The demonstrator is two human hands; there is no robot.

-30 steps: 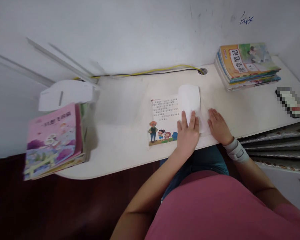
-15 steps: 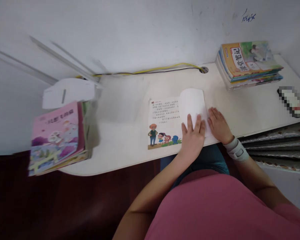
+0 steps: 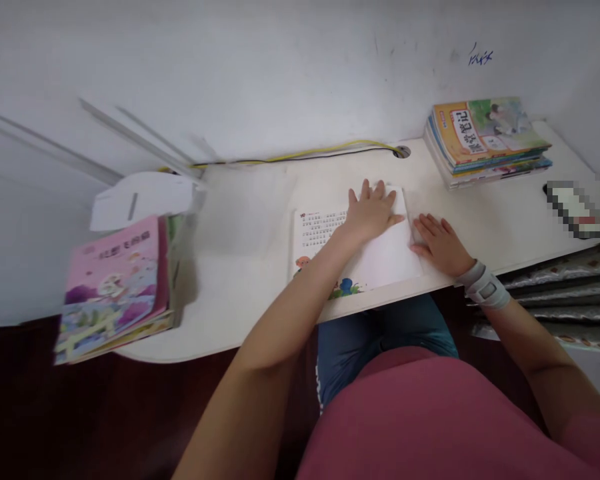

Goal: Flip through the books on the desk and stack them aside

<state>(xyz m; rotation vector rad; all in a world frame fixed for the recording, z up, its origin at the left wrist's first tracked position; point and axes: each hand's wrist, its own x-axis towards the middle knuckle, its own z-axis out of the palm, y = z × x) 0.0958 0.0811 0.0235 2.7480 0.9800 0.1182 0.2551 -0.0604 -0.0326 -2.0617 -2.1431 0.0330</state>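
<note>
An open picture book (image 3: 387,257) lies on the white desk near its front edge. Its left page carries lines of print and cartoon figures, partly covered by my left forearm; the right page is blank white. My left hand (image 3: 371,212) rests flat across the upper part of the book, fingers spread towards the wall. Just off the book's right edge, my right hand (image 3: 441,245) lies on the desk with its fingers stretched out, a grey band around the wrist. Neither hand grips anything.
A stack of books with a pink cover (image 3: 113,283) sits at the desk's left end, by a white curved object (image 3: 143,200). At the back right is another book stack (image 3: 487,140), with a blurred-out phone-like object (image 3: 577,210) nearer. Cables (image 3: 300,157) run along the wall to a hole (image 3: 403,152).
My left hand has slid up and slightly left over the book. The page that was curling up at the top now lies flatter. My right hand has stayed beside the book.
</note>
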